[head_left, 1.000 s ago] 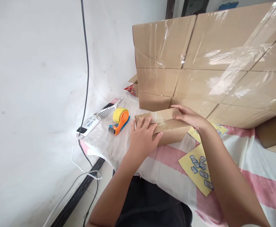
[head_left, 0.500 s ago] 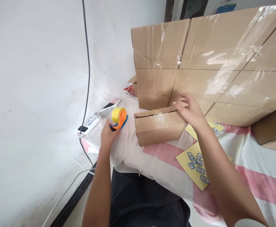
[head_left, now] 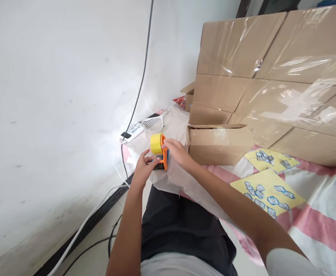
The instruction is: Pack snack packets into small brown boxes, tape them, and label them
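An orange tape dispenser (head_left: 163,155) with a yellow tape roll (head_left: 155,143) is lifted near the table's front left corner. My left hand (head_left: 143,170) grips its lower end from the left. On the dispenser's right side rest the fingers of my right hand (head_left: 178,151), near the roll. A small brown cardboard box (head_left: 219,138), its top seam partly taped, lies on the cloth just right of both hands.
A wall of large taped cardboard boxes (head_left: 274,73) fills the back right. Two yellow sticker sheets (head_left: 267,189) lie on the pink-striped white cloth (head_left: 323,207). A white perforated scoop (head_left: 154,123) and a power strip (head_left: 132,130) sit at the left edge; cables (head_left: 140,82) run down the wall.
My left hand went from the small box to the tape dispenser and picked it up. My right hand left the box and joined it on the dispenser. The view swung left.
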`<state>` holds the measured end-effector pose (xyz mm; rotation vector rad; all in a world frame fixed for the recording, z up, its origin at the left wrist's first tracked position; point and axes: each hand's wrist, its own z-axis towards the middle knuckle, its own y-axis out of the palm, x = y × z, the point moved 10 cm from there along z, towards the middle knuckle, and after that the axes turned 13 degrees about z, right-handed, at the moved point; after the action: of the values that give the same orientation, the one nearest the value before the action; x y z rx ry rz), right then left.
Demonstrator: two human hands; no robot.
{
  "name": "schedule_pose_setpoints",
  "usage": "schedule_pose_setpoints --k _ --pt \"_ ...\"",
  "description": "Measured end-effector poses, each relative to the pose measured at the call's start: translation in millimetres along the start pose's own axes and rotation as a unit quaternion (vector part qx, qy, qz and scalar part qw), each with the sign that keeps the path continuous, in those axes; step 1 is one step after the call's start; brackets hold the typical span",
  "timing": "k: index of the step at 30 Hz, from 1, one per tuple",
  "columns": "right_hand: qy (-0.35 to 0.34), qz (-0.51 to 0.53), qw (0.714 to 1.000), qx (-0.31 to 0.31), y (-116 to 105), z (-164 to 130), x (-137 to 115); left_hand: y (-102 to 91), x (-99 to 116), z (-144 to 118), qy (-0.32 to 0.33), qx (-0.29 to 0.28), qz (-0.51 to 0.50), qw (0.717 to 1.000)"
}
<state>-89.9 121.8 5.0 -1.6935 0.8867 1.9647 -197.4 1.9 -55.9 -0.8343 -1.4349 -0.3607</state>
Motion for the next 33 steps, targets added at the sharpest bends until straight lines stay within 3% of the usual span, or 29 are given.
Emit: schedule_pose_setpoints --k 2,4,10,12,16,22,25,33 --pt "0.006 0.010 0.999 0.052 -7.4 20.9 10.6 -0.2 -11.8 -0.5 -0.026 -0.004 -0.069 0.997" --pt "0.038 0.025 0.997 0.065 -8.3 33.2 19.3 -0.6 -19.6 -0.5 -0.043 -0.005 -0.100 0.994" --pt "0.112 0.002 0.985 -0.130 33.6 43.1 30.8 2.9 -22.1 -1.5 -0.054 -0.018 -0.085 0.995" --pt "0.123 0.001 0.980 -0.156 42.4 45.2 37.8 2.5 -20.7 -2.4 -0.053 -0.007 -0.070 0.996" --pt "0.121 0.047 0.983 -0.128 45.1 51.4 55.6 13.3 -16.9 -5.7 -0.034 -0.004 -0.024 0.999" --pt "0.094 0.151 0.980 -0.091 26.7 55.8 72.1 27.4 -12.0 -6.9 0.001 0.053 -0.003 0.999" --pt "0.072 0.196 0.973 -0.096 20.4 54.4 71.9 31.6 -7.1 -3.6 0.009 0.045 -0.024 0.999" --pt "0.022 0.183 0.979 -0.090 11.7 46.2 61.6 33.3 -1.3 4.8 0.005 0.033 -0.032 0.999"
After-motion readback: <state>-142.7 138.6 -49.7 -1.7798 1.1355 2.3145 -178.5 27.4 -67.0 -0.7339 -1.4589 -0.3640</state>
